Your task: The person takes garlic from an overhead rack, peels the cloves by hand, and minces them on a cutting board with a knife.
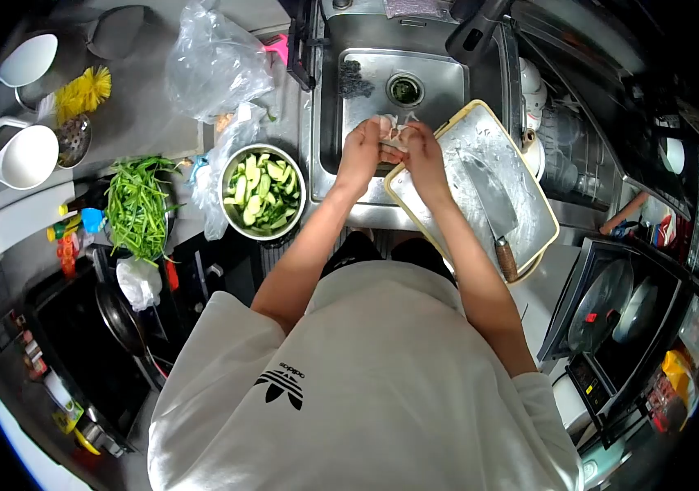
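Over the near part of the steel sink (480, 78), my left hand (363, 151) and my right hand (423, 155) are close together, fingers closed on a small whitish, pinkish piece of food (394, 137). Its kind is too small to make out, and the fingers partly cover it. Beneath my right forearm lies a cutting board (521, 192) with a yellowish rim, tilted across the sink's right edge. A cleaver (493, 200) with a wooden handle rests on the board, blade toward the sink. Left of my left forearm stands a metal bowl (304, 192) of cut green cucumber-like pieces (263, 192).
A heap of long green vegetable strips (138, 209) sits on the left, near a crumpled clear plastic bag (218, 61). Behind my hands are the drain (405, 89), a dark scouring pad (355, 79) and the faucet (476, 37). A dish rack (570, 155) stands at the right.
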### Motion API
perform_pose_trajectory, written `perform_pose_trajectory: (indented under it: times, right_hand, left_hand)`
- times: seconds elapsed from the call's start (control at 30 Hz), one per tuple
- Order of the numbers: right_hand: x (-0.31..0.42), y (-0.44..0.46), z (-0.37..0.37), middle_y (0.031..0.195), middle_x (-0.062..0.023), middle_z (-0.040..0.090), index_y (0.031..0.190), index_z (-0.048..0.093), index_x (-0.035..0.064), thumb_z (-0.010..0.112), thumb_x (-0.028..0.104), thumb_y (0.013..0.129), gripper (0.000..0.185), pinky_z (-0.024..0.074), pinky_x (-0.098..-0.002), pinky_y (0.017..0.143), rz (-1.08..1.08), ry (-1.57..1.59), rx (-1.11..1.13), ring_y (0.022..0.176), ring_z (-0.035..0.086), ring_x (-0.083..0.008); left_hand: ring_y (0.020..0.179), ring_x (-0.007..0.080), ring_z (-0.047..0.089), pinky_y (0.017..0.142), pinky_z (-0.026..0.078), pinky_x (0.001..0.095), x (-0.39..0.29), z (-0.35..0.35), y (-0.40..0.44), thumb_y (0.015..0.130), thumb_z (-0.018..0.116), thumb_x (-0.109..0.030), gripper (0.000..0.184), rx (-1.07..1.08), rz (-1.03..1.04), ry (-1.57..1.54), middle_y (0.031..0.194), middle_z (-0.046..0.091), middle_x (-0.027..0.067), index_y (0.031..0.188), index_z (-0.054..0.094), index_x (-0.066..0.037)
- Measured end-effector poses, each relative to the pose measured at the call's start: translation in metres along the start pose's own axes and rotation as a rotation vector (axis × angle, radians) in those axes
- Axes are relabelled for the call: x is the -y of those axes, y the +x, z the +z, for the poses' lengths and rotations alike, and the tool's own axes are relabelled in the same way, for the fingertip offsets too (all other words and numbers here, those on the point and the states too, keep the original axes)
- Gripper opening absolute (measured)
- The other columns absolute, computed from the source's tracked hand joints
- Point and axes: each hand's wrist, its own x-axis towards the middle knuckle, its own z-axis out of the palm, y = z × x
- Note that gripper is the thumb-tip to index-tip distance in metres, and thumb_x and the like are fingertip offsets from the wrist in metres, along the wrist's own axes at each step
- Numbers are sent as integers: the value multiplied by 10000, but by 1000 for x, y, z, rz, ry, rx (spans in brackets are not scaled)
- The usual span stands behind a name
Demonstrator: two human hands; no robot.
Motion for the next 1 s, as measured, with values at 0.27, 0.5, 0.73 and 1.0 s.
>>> perform_pose_trajectory:
  times: [0.27, 0.5, 0.73, 1.0]
  right_hand:
    - [4, -1, -17, 657, -22, 511, 916, 545, 20, 479, 260, 991, 259, 365, -241, 465, 332, 431, 153, 481, 441, -90]
    - [-2, -3, -18, 822, -34, 597, 1058, 585, 26, 507, 193, 973, 203, 457, -231, 545, 299, 168, 174, 639, 569, -97]
    - [27, -9, -8, 832, -30, 594, 1132, 580, 31, 488, 188, 969, 245, 428, -213, 594, 327, 104, 222, 694, 568, -94]
    - [14, -4, -4, 946, -77, 608, 1209, 554, 46, 466, 255, 955, 341, 470, -288, 683, 517, 525, 294, 806, 614, -174]
  left_hand:
    - [910, 150, 638, 798, 550, 290, -9, -29, 4, 1029, 435, -214, 263, 92, -245, -255, 1002, 658, 70, 1174, 558, -33]
    - [1001, 199, 622, 950, 538, 374, -9, -35, -4, 974, 508, -52, 329, -2, -231, -366, 1089, 596, 100, 1299, 476, -6]
    - [1007, 228, 638, 949, 537, 388, 1, -50, -5, 976, 486, -37, 321, 106, -225, -433, 1037, 636, 109, 1292, 481, 19]
    - [891, 203, 639, 835, 545, 351, 3, -53, -8, 925, 537, -75, 275, 12, -278, -534, 971, 629, 82, 1190, 540, -1]
